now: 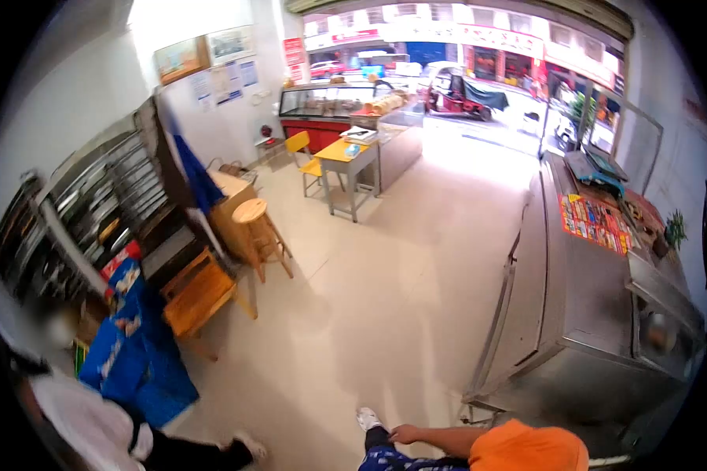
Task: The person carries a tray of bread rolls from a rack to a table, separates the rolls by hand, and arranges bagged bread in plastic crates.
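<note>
My right hand [403,434] is low at the bottom of the head view, at the end of a bare forearm below an orange sleeve [526,446]. Its small visible fingers look curled in, and no object shows in them. The hand is just above blue patterned clothing [385,460], beside a dark trouser leg and a white shoe [368,418] on the tiled floor [369,314]. My left hand is out of the frame.
Another person in a white top [82,412] is at the lower left, near a blue bag [145,369] and tray racks [122,188]. A wooden chair [200,294] and stool [250,210] stand nearby. A metal counter [597,306] lines the right; a yellow-topped desk [346,151] stands farther off.
</note>
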`<state>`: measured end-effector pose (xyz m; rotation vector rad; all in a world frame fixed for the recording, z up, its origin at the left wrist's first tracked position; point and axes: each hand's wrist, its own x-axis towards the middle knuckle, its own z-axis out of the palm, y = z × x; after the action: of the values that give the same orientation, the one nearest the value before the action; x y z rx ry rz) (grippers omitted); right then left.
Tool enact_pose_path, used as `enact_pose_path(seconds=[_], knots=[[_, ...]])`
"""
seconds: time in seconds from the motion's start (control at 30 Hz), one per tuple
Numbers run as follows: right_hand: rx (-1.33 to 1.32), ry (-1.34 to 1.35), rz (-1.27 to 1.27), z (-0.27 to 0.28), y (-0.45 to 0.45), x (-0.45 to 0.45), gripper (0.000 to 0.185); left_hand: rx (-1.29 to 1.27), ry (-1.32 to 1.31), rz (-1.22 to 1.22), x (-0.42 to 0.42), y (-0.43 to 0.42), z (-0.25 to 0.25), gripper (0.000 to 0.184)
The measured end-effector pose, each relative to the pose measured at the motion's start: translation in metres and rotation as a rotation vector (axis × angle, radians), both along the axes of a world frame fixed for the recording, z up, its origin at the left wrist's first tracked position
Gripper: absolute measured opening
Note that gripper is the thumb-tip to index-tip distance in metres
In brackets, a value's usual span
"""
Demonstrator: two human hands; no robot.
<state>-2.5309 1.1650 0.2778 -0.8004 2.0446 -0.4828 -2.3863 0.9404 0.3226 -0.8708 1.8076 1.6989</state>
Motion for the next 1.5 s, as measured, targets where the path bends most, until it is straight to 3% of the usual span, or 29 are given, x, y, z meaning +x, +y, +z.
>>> enact_pose_path(seconds=[0.03, 0.1, 0.13, 0.17, 0.2, 0.27, 0.33, 0.37, 0.43, 0.5, 0.53, 0.57, 0.63, 0.67, 0.8, 0.83, 0.87, 0.9, 0.93, 1.0, 1.07, 1.13, 1.2, 1.23, 1.27, 1.3, 1.37, 1.43, 1.5], knots=[[0.082, 0.009, -0.025, -0.028, 0.013, -0.038, 0.047, -0.019, -0.019, -0.024, -0.034, -0.021, 0.0, 0.047], [0.359, -0.026, -0.37, -0.03, 0.056, -0.085, 0.041, -0.066, -0.063, -0.08, -0.095, -0.059, 0.006, 0.047], [0.459, 0.013, 0.339, -0.023, 0.086, -0.123, 0.041, -0.082, -0.075, -0.106, -0.12, -0.08, 0.014, 0.047], [0.42, -0.065, -0.477, 0.025, 0.099, -0.131, 0.045, -0.091, -0.073, -0.132, -0.149, -0.105, 0.02, 0.048], [0.508, -0.028, -0.783, 0.016, 0.105, -0.153, 0.047, -0.103, -0.061, -0.162, -0.181, -0.129, 0.027, 0.048], [0.499, 0.032, -0.602, 0.017, 0.126, -0.221, 0.046, -0.1, 0.007, -0.214, -0.253, -0.174, 0.037, 0.048], [0.299, 0.18, -0.535, 0.023, 0.144, -0.266, 0.037, -0.079, 0.151, -0.269, -0.333, -0.216, 0.036, 0.048], [0.28, 0.149, -0.706, 0.0, 0.154, -0.284, 0.035, -0.058, 0.238, -0.296, -0.378, -0.232, 0.036, 0.048], [0.299, 0.008, -0.908, -0.045, 0.159, -0.311, 0.032, -0.426, 0.312, -0.285, -0.48, -0.237, 0.033, 0.05], [0.425, -0.25, -0.86, -0.033, 0.151, -0.359, 0.03, -0.203, 0.275, -0.13, -0.562, -0.253, 0.031, 0.047], [0.493, -0.147, -0.491, -0.03, 0.149, -0.384, 0.031, -0.089, 0.265, -0.049, -0.605, -0.247, 0.029, 0.046], [0.488, -0.16, -0.432, -0.03, 0.149, -0.408, 0.032, 0.06, 0.182, 0.126, -0.641, -0.235, 0.026, 0.044], [0.48, -0.234, -0.588, -0.026, 0.15, -0.473, 0.033, 0.35, 0.016, 0.454, -0.712, -0.219, 0.022, 0.039], [0.481, -0.262, -0.679, -0.021, 0.151, -0.501, 0.034, 0.159, 0.014, 0.49, -0.743, -0.208, 0.03, 0.032], [0.383, -0.212, -1.02, -0.046, 0.153, -0.646, 0.036, 0.095, -0.031, 0.22, -0.797, -0.192, 0.052, 0.033], [0.451, -0.187, -0.841, -0.036, 0.147, -0.706, 0.033, -0.121, -0.023, -0.006, -0.814, -0.184, 0.045, 0.034], [0.248, -0.173, -0.717, -0.066, 0.16, -0.749, 0.03, -0.125, -0.117, 0.027, -0.829, -0.165, 0.041, 0.034], [0.219, -0.328, -1.147, -0.02, 0.145, -0.805, 0.03, -0.109, -0.205, 0.068, -0.849, -0.149, 0.035, 0.034], [0.116, -0.341, -1.35, 0.001, 0.137, -0.855, 0.027, -0.096, -0.265, 0.086, -0.867, -0.135, 0.028, 0.035], [0.097, -0.069, -1.109, 0.013, 0.126, -0.957, 0.024, -0.066, -0.333, 0.118, -0.91, -0.116, 0.016, 0.035], [0.164, 0.034, -1.104, 0.032, 0.1, -1.055, 0.023, -0.035, -0.389, 0.139, -0.956, -0.107, 0.0, 0.036], [-0.057, 0.029, -1.273, 0.054, 0.06, -1.138, 0.03, -0.009, -0.433, 0.157, -1.006, -0.112, -0.009, 0.036], [-0.019, -0.025, -1.227, 0.076, 0.021, -1.219, 0.04, 0.008, -0.465, 0.189, -1.064, -0.127, -0.011, 0.037], [0.134, 0.131, -0.982, 0.088, 0.011, -1.255, 0.048, 0.016, -0.475, 0.222, -1.091, -0.138, -0.013, 0.037], [0.102, 0.266, -0.748, 0.108, -0.001, -1.296, 0.049, 0.026, -0.468, 0.27, -1.12, -0.151, -0.019, 0.037], [0.006, 0.262, -0.756, 0.128, -0.013, -1.338, 0.051, 0.05, -0.461, 0.341, -1.157, -0.164, -0.02, 0.037], [-0.097, 0.342, -0.875, 0.15, -0.03, -1.432, 0.034, 0.202, -0.241, 0.613, -1.237, -0.191, -0.025, 0.033], [-0.279, 0.405, -1.093, 0.198, -0.043, -1.525, 0.021, 0.23, -0.062, 0.721, -1.322, -0.214, 0.013, 0.033], [-0.319, 0.453, -1.161, 0.225, -0.043, -1.623, 0.024, 0.201, 0.198, 0.749, -1.389, -0.229, 0.061, 0.038]])
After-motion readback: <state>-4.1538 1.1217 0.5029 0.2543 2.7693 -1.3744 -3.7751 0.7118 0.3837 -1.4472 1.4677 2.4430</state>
